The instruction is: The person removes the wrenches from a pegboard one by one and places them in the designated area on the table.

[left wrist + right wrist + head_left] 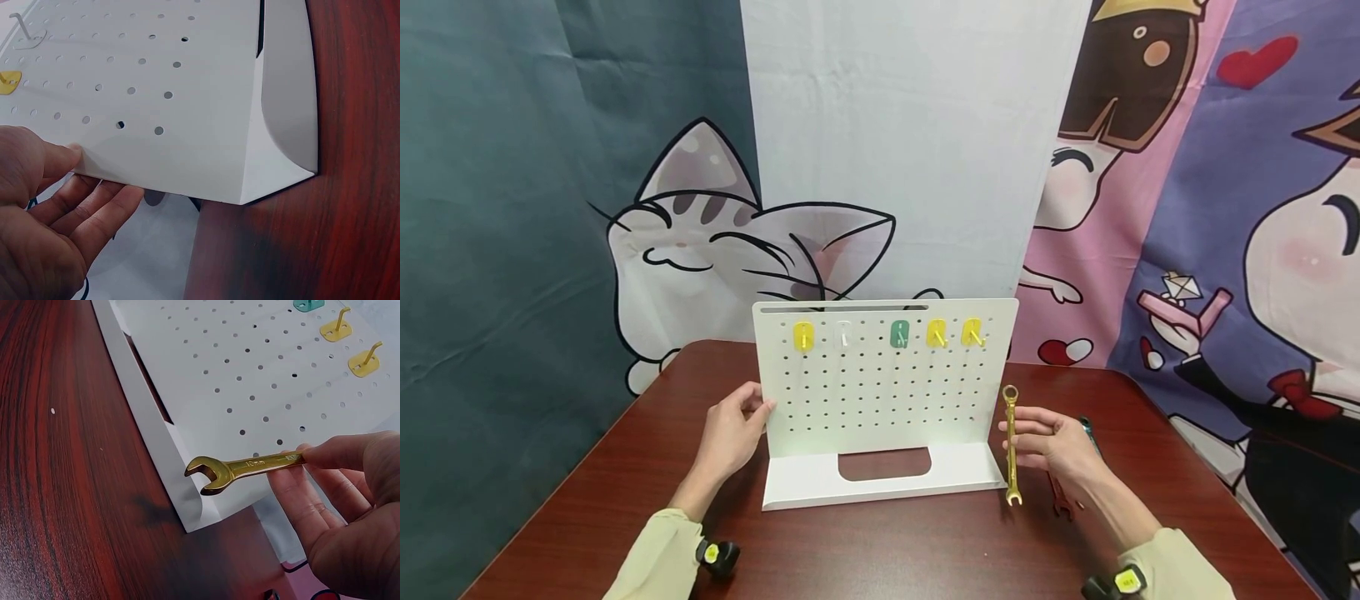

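A white pegboard stand (880, 438) stands upright on the table. My left hand (733, 429) holds its left edge, the thumb on the front face and the fingers behind, as the left wrist view shows. In my right hand (1063, 450) a gold combination wrench (1011, 446) is pinched between thumb and fingers, beside the board's right edge. It hangs upright in the head view, ring end up. The right wrist view shows its open end (215, 476) and a size mark. Along the board's top row are yellow hooks (803, 337), a clear hook (843, 335) and a green hook (899, 334).
A red wrench (1061, 500) and a teal tool end (1087, 428) show partly behind my right hand on the dark red wooden table (865, 550). A cartoon-printed cloth (917, 150) hangs behind the table.
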The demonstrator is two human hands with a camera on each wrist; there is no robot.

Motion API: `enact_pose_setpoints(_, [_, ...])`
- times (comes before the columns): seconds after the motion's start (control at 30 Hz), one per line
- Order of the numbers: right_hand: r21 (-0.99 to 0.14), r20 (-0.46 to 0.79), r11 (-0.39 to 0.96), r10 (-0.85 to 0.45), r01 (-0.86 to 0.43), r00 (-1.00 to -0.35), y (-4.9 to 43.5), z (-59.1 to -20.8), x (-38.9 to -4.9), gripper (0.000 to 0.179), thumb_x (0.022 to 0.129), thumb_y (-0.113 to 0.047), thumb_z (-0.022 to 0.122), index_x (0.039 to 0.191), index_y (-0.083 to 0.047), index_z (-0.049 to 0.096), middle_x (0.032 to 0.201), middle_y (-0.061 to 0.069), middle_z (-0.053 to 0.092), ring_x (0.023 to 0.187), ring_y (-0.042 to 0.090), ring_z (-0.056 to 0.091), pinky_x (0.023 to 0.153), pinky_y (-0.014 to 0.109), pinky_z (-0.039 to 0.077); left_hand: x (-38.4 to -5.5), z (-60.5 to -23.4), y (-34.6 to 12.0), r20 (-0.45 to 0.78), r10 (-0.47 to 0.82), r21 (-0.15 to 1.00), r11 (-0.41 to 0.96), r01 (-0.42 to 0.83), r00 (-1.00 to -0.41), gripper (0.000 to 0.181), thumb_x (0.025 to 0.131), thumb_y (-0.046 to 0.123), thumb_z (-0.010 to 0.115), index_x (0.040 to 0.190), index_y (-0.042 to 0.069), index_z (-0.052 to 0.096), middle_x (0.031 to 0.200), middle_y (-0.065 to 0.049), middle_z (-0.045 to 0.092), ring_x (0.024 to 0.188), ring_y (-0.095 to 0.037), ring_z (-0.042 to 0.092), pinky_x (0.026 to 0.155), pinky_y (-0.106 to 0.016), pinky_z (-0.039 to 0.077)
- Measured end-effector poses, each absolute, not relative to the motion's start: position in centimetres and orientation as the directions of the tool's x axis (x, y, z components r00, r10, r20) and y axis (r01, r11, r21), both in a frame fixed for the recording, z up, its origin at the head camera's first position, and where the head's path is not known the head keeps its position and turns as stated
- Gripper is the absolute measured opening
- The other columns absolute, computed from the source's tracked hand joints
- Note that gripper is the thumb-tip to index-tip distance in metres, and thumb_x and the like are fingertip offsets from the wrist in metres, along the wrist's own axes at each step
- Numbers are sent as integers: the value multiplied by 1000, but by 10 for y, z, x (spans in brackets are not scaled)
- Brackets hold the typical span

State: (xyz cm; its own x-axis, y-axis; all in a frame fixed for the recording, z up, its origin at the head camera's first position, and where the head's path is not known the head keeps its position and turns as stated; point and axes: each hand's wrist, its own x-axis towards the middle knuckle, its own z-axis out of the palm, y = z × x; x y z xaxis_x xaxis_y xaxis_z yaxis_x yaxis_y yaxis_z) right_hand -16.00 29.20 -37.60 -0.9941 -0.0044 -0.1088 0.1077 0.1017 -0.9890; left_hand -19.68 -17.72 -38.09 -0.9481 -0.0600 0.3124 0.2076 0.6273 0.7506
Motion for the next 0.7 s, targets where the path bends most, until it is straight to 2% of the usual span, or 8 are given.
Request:
enact_pose_setpoints(0.17, [-986,-112,126,9,112,-994,295,-378,-160,60,97,-5,74,150,5,48,123,11,78,101,24,79,85,37,64,-196,-381,-176,307,-59,753,626,204,-950,9,103,12,67,110,5,67,88,-10,70,70,-16,61,62,-25,47])
enact_pose_setpoints(0.37, [-987,-110,120,7,110,-994,301,-381,-162,56,98,-7,73,148,7,50,118,6,79,101,25,79,85,37,64,-195,-380,-176,303,-61,756,623,200,-951,10,103,12,68,110,5,67,90,-11,70,72,-16,62,63,-25,49])
enact_pose_setpoints(0.6, [-985,-103,134,19,105,-994,307,-383,-162,54,97,-6,73,146,6,53,123,12,78,100,24,78,83,36,64,-197,-381,-178,305,-56,753,626,205,-951,10,103,11,67,111,5,67,90,-11,70,72,-17,62,63,-25,49])
enact_pose_setpoints(0.7, [-985,-100,141,28,103,-995,309,-384,-163,53,97,-5,73,145,6,54,121,10,78,99,24,78,82,35,64,-197,-381,-178,306,-55,752,626,206,-950,11,103,11,67,112,5,68,90,-11,71,72,-17,62,63,-25,49])
